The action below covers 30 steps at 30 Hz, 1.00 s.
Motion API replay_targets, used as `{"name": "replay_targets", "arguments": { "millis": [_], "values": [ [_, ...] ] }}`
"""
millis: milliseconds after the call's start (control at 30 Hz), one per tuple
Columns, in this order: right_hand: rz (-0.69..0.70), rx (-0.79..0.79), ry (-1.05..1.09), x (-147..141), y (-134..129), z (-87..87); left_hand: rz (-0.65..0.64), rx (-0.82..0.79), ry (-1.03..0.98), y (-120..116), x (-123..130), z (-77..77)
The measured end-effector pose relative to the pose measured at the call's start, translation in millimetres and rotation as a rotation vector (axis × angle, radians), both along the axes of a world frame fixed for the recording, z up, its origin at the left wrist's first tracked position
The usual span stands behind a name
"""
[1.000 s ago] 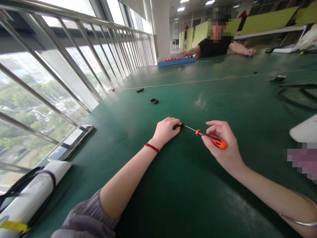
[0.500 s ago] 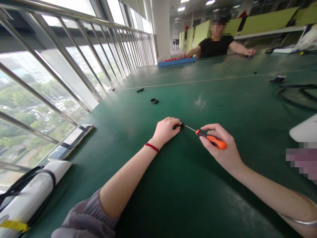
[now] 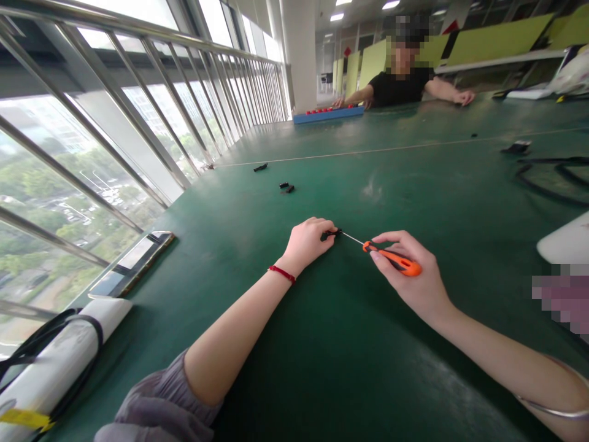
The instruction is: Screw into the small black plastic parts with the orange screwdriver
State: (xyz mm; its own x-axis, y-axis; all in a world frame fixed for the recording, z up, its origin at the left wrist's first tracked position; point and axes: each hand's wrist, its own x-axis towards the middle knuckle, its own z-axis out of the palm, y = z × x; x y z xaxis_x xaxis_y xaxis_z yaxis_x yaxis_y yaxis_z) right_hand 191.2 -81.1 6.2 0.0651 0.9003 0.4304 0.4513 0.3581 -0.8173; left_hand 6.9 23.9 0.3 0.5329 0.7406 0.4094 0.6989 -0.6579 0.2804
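Red pieces (image 3: 317,111) in blue tray (image 3: 329,116); left grip (image 3: 309,241) tight on black part (image 3: 327,235), right grip (image 3: 419,290) tight on screwdriver (image 3: 403,264).

one head-worn camera is looking forward and down over the green table (image 3: 331,350) from above the two forearms (image 3: 239,331) — it is sitting fairly near the left hand (image 3: 307,242) and right hand (image 3: 414,273), which are falling around mid-view. it is facing across the tabletop toward a person (image 3: 398,89) at the far side — and is catching the metal railing (image 3: 161,37) along the left.
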Motion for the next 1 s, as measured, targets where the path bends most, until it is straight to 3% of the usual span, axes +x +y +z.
{"name": "replay_targets", "arguments": {
  "millis": [167, 400, 600, 833, 1000],
  "values": [
    [-0.065, 0.167, -0.003, 0.5, 2.8, -1.9, 0.010, -0.002, -0.001, 0.3, 0.3, -0.3],
    [0.009, 0.015, -0.012, 0.3, 1.0, -2.0, -0.002, 0.011, -0.010, 0.4, 0.1, -1.1],
    [-0.068, 0.172, 0.004, 1.9, 2.0, -2.2, 0.008, 0.005, -0.007, 0.0, 0.6, -0.7],
    [-0.018, 0.045, 0.020, 3.4, 0.3, -2.0, 0.019, -0.006, -0.009, -1.0, 0.9, 0.3],
    [-0.079, 0.182, 0.017, 0.8, 2.3, -0.6, 0.016, -0.005, -0.004, -0.4, 0.9, 0.2]
  ]
}}
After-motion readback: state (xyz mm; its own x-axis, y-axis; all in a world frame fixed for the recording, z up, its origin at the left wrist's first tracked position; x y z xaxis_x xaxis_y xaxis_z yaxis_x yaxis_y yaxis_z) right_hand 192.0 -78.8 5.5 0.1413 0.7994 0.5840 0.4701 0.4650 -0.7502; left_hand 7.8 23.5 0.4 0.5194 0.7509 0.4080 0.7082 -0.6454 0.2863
